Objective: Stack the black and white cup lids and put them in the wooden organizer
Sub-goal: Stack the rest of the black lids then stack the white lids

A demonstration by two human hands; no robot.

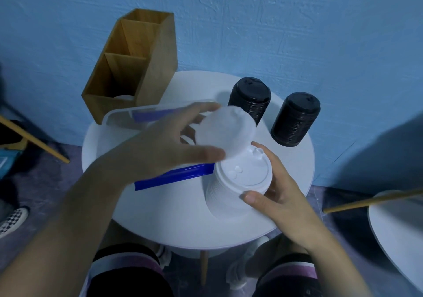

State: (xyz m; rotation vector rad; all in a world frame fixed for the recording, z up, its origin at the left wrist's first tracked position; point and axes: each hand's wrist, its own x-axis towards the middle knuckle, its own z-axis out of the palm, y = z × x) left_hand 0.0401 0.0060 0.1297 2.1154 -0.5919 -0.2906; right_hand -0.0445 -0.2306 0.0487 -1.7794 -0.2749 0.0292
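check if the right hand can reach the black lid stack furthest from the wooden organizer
Probably yes: only bare table lies between the right hand and that black lid stack. But its fingers are curled round the white lid stack, so it would have to let go first.

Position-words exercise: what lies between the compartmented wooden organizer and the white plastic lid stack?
Head view: a clear plastic box with blue clips; left hand holding a white lid above.
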